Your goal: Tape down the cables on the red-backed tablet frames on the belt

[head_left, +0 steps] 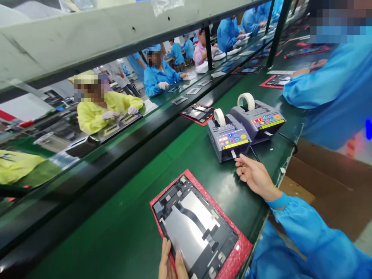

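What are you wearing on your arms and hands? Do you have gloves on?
No gloves: the right hand and the left hand are bare. The right arm wears a bright blue smock sleeve, loose and shiny, ending in a snug blue cuff at the wrist.

Two squat grey tape dispensers (pixel 228 141), two white tape rolls (pixel 219 117)
One flat black-and-silver tablet casing (pixel 188 228) on one red bubble-wrap pouch (pixel 243 252), two bare hands (pixel 255 178), one long green bench (pixel 122 209).

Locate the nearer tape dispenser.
In the head view, the nearer tape dispenser sits right of centre, beside a second dispenser and just beyond the person's right hand.
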### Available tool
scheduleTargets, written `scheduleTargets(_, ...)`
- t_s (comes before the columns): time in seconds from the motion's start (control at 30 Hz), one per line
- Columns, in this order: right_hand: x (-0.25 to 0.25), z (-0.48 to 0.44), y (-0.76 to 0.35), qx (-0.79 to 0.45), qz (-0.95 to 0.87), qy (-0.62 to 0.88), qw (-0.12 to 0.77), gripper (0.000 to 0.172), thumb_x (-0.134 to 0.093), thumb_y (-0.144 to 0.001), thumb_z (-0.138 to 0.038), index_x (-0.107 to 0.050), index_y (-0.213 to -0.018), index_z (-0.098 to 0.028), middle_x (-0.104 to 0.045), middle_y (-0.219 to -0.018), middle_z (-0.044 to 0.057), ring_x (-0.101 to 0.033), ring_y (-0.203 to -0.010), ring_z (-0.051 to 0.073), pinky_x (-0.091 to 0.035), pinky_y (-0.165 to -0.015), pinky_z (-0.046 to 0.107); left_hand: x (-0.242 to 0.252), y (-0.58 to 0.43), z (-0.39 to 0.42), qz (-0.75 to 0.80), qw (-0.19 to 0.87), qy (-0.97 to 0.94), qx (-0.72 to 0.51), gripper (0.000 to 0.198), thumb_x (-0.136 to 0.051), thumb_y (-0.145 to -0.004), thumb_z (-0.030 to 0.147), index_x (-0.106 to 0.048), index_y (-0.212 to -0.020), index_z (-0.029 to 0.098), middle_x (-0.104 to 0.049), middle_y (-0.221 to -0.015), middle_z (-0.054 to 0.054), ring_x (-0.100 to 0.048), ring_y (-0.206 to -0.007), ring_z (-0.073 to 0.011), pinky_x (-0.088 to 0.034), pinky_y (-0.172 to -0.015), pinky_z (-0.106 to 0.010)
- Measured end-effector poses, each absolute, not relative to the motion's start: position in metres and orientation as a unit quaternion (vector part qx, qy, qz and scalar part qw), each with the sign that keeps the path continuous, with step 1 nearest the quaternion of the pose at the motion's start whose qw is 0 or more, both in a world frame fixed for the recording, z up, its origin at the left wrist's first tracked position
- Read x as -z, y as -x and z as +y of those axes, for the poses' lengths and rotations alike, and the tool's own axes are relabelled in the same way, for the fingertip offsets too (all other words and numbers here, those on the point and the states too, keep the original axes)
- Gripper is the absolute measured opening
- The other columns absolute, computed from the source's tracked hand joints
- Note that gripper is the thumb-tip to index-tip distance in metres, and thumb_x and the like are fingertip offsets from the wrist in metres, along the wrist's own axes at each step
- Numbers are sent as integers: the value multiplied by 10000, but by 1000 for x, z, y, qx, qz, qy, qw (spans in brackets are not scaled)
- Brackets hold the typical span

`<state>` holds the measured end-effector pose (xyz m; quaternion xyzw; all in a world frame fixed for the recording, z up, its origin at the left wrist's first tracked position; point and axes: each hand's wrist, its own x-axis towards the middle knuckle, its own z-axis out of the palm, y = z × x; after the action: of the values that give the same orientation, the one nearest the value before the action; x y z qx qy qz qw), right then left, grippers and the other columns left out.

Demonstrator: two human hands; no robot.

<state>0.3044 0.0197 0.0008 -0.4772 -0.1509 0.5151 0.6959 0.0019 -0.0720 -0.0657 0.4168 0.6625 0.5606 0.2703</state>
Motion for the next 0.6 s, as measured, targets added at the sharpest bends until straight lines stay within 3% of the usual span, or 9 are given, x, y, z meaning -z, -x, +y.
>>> scheduleTargets(0.1, -3, 37, -299, -514, -122, 448, 721, 290, -735, -654, -371, -586, -741, -139, -543, -703, 11, -486, -499, 80, -291, -329, 169, 55, -5, -70, 680, 235, -439, -539, 408, -564, -801, 378, -554, -1156, 178, -519, -1290, -96, -486, -1188, -217, -358, -1040, -305)
scheduleTargets(0.17, -6, 39, -294, -485, -124, 442, 744, 259, -758, -617, -300, -566, -687, -142, -518, -623, -15, -469, -483, 74, -308, -341, 164, 40, -2, -74, 682, 155, -517, -494, 321, -572, -804, 326, -605, -1091, 188, -523, -1286, -93, -497, -1176, -240, -382, -1027, -373)
scheduleTargets(0.27, -11, 28, -287, -415, -174, 456, 768, 202, -739, -628, -249, -560, -641, -156, -482, -532, -39, -439, -443, 75, -320, -348, 178, 13, -6, -85, 640, 58, -692, -330, 235, -529, -836, 264, -650, -1037, 255, -413, -1389, -51, -291, -1318, -306, -270, -1054, -544)
scheduleTargets(0.33, -17, 18, -282, -382, -243, 481, 750, 155, -708, -681, -246, -576, -653, -170, -495, -514, -31, -459, -441, 93, -338, -359, 199, 0, -16, -88, 614, 66, -759, -204, 292, -482, -865, 286, -604, -1127, 327, -287, -1461, -13, -120, -1367, -330, -159, -1044, -637)
scheduleTargets(0.43, -26, 11, -269, -422, -400, 513, 631, 118, -668, -749, -273, -608, -721, -175, -543, -517, -10, -492, -444, 107, -382, -404, 224, -9, -31, -78, 627, 76, -767, -115, 396, -453, -870, 401, -485, -1263, 362, -187, -1496, -20, -38, -1372, -350, -98, -1025, -679)
scheduleTargets(0.6, -35, 39, -220, -538, -651, 445, 299, 232, -616, -778, -360, -586, -699, -145, -555, -494, -3, -498, -423, 96, -378, -398, 195, -10, -33, -46, 664, 25, -742, -89, 405, -410, -876, 445, -495, -1258, 341, -222, -1483, -43, -33, -1368, -369, -98, -1000, -708)
